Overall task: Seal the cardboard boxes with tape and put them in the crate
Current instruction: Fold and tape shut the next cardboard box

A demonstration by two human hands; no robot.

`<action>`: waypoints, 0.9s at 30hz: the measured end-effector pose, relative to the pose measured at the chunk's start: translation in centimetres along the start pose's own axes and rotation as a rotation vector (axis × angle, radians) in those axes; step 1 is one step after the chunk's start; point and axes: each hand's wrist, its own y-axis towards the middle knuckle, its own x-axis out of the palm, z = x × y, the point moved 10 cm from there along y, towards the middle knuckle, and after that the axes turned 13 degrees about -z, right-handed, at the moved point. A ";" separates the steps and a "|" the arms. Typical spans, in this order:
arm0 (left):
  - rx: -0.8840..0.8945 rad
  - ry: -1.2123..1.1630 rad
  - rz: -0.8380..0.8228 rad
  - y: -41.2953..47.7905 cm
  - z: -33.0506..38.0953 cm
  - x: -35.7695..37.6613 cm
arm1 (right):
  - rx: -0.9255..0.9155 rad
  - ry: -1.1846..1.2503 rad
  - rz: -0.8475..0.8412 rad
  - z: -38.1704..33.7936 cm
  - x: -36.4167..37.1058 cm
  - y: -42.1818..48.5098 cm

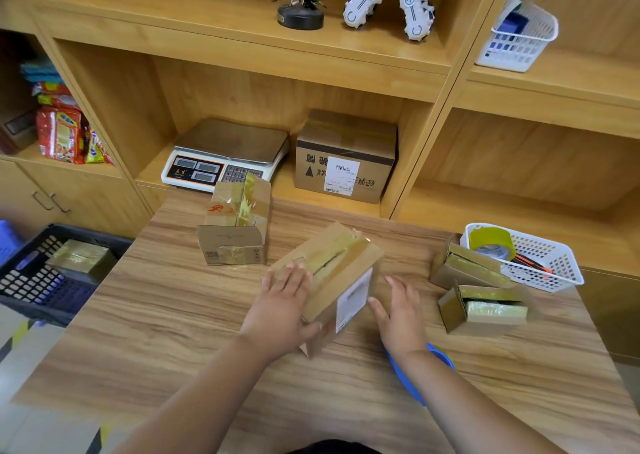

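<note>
Straight fingers [294,275] of the left hand [280,306] press flat on the taped top of the cardboard box [343,263]. The right hand [401,318] hangs just beside the labelled side, fingers spread and holding nothing. The box sits tilted mid-counter [173,315], with the crate [34,280] well away on the left.

Left hand [284,301] flat on tilted taped box [341,263]; right hand [401,318], fingers straight, just beside it; crate [97,237] well left.
</note>
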 end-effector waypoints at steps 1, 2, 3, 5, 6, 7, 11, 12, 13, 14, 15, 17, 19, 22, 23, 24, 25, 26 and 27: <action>-0.014 -0.043 0.000 0.3 -0.9 -0.5 | -0.007 -0.002 -0.001 -0.2 0.2 0.0; -0.031 -0.086 0.000 0.5 -1.8 -0.9 | -0.015 0.000 -0.005 -0.4 0.3 0.0; -0.047 -0.132 -0.001 0.7 -2.7 -1.3 | -0.022 0.004 -0.014 -0.6 0.5 0.0; -0.074 -0.231 0.010 0.8 -4.3 -1.9 | -0.030 -0.006 -0.044 -1.1 0.9 0.0; -0.084 -0.274 0.021 0.8 -4.9 -2.1 | -0.026 -0.024 -0.067 -1.2 1.3 0.1; -0.091 -0.307 0.030 0.7 -5.2 -2.1 | -0.010 -0.046 -0.100 -1.2 1.8 0.2; -0.116 -0.387 0.075 0.2 -6.0 -2.1 | 0.115 -0.164 -0.312 -0.9 4.7 0.2; -0.124 -0.411 0.088 0.2 -6.1 -2.2 | 0.122 -0.192 -0.353 -1.2 5.4 0.2; -0.132 -0.437 0.096 0.1 -6.2 -2.3 | 0.123 -0.209 -0.387 -1.5 5.9 0.2; -0.139 -0.461 0.101 0.0 -6.4 -2.3 | 0.125 -0.212 -0.419 -1.8 6.4 0.1; -0.143 -0.477 0.105 0.0 -6.5 -2.4 | 0.130 -0.198 -0.450 -2.0 6.9 -0.1; -0.143 -0.509 0.108 -0.2 -6.5 -2.3 | 0.157 -0.100 -0.501 -2.3 7.8 -0.3; -0.150 -0.612 0.108 -0.4 -6.6 -1.8 | 0.187 0.040 -0.509 -2.5 8.3 -0.3; -0.224 -0.832 0.075 -0.9 -7.6 0.2 | 0.203 0.152 -0.443 -2.7 7.7 0.0; -0.247 -0.911 0.046 -1.1 -7.9 1.1 | 0.201 0.179 -0.408 -2.7 7.2 0.1; -0.259 -0.996 0.010 -1.2 -8.0 2.0 | 0.199 0.214 -0.374 -2.7 6.7 0.2; -0.262 -1.074 -0.025 -1.4 -7.8 3.0 | 0.200 0.248 -0.347 -2.5 6.2 0.3; -0.260 -1.129 -0.055 -1.6 -7.4 3.9 | 0.201 0.270 -0.331 -2.3 5.8 0.4; -0.255 -1.157 -0.074 -1.7 -7.0 4.8 | 0.203 0.281 -0.324 -2.1 5.6 0.4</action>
